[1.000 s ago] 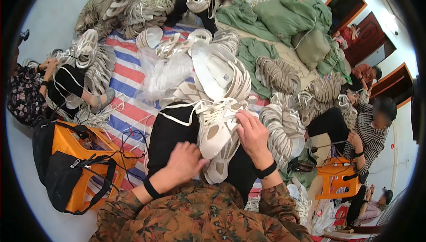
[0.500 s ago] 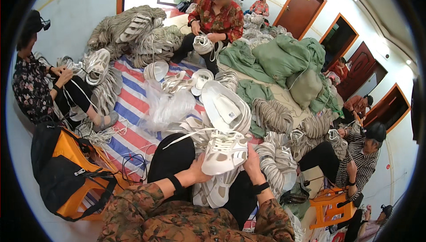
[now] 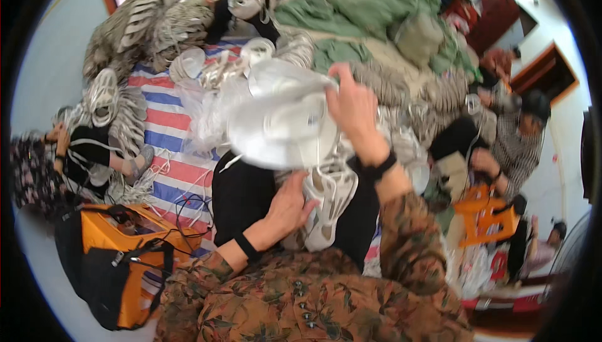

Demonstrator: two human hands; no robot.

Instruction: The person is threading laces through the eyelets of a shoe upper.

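A white and beige shoe upper (image 3: 329, 201) rests on my lap between my dark-trousered knees. My left hand (image 3: 287, 209) grips its left side, the thumb lying over the edge. Higher up, my right hand (image 3: 354, 106) pinches the upper right rim of a large white shoe upper (image 3: 276, 128), which is smeared by motion. A small dark mark shows on its inner face. The two uppers overlap at the far end of my lap, and where they meet cannot be made out.
On the striped sheet (image 3: 169, 119) lie a clear plastic bag (image 3: 204, 119) and more uppers. Stacked uppers (image 3: 141, 31) and green sacks (image 3: 382, 6) stand beyond. An orange stool (image 3: 119, 229) with a black bag (image 3: 119, 279) is at my left. Co-workers sit around, one by an orange stool (image 3: 483, 216).
My right hand has left the laced shoe upper and risen to the large white piece, which has swung leftward. My left hand stays low. The view has shifted downward.
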